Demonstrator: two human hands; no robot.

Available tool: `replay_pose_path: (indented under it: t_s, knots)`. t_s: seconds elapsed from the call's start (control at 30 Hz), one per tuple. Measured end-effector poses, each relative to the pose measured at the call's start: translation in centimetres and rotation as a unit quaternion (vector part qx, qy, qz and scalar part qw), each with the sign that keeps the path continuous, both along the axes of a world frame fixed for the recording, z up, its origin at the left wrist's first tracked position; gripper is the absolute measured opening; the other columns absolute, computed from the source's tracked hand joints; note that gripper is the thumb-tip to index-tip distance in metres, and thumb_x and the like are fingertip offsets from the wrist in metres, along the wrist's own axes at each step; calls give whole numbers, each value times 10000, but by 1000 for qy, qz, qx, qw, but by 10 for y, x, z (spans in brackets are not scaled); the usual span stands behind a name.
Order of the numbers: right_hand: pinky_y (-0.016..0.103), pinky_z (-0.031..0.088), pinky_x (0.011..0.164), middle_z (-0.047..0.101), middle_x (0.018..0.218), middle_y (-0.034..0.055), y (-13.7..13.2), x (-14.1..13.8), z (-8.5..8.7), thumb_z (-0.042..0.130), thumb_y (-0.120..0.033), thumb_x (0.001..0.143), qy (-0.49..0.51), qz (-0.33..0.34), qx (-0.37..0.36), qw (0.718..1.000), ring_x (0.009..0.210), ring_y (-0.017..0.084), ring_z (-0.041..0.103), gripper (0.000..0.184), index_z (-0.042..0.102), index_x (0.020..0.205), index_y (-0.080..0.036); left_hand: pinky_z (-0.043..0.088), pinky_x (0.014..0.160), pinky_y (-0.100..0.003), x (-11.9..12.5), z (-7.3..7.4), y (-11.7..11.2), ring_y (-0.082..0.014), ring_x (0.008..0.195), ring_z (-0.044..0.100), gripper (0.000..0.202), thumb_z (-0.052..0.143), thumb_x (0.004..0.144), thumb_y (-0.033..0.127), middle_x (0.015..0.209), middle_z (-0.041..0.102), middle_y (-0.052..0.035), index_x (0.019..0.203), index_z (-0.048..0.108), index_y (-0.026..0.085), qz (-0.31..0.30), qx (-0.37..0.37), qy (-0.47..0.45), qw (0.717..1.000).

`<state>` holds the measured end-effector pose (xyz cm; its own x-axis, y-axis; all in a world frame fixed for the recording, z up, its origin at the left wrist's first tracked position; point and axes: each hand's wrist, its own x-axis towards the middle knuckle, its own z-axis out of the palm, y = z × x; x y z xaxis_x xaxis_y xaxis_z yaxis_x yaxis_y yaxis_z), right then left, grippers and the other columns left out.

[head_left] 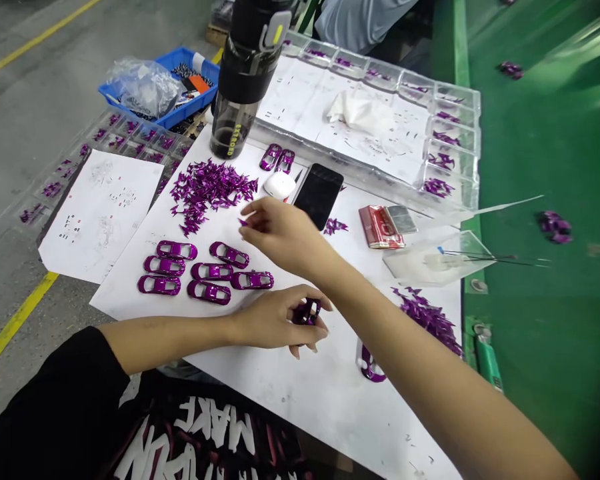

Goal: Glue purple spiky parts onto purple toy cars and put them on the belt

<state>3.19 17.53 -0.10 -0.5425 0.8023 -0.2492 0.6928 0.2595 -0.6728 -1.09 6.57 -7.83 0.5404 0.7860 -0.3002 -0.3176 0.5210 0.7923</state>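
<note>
Left hand point(273, 321): fingers curled closed, holding a purple toy car body point(306, 311) over a white paper sheet point(300, 393). Right hand point(283, 233): fingers pinched narrow, a tiny purple piece point(243, 222) at the fingertips point(247, 208), grip unclear, near a heap of purple parts point(207, 190). Seven further car bodies point(211, 271) lie grouped on the sheet, left of both hands.

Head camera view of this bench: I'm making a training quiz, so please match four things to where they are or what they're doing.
Things:
1. Water bottle
2. Black smartphone
3. Tweezers
4. Left hand

Places or states:
A. Lying across a clear plastic sheet
B. Gripping a purple car body
C. Standing behind a heap of purple parts
D. Beside a white case

Pairs: 1-C, 2-D, 3-A, 4-B
</note>
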Motion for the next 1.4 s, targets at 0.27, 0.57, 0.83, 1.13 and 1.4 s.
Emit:
replay_pose_path:
  t_s: [0.27,0.57,0.83,1.13,1.4]
  knots:
    - [332,613,719,769,914,41,-85,127,-4,770,-426,883,126,-254,114,952,798,211,741,201,766,995,-259,619,616,-252,4,0,-8,-206,818,729,624,952,743,380,1119,662,-132,1196,582,162,132,-30,-75,988]
    - [296,630,744,796,1019,31,-111,138,-59,687,-278,968,83,-169,275,943,858,212,782,179,780,1122,-266,629,668,-239,1,8,-14,-197,857,728,553,873,847,370,1148,661,-130,1264,575,162,179,37,-27,983]
    - [344,680,794,798,1009,42,-119,136,-43,765,-366,910,189,-282,98,935,860,230,788,220,804,1088,-243,641,868,-267,11,3,-22,-191,1023,707,476,843,876,313,1149,688,-91,1279,621,193,191,63,60,978]
    - [280,655,933,786,1117,45,-127,110,-41,726,-214,934,200,-241,148,938,1005,181,775,163,802,1076,-188,652,929,-314,15,-1,-23,-229,1059,723,451,831,855,253,1092,703,-75,1261,644,192,212,75,100,969]
    - [267,653,928,784,1110,81,-131,106,-46,699,-172,952,150,-230,231,933,974,186,780,161,801,1073,-138,621,826,-194,13,-1,-20,-154,918,730,381,672,903,178,995,710,-45,1281,638,200,202,143,162,955]
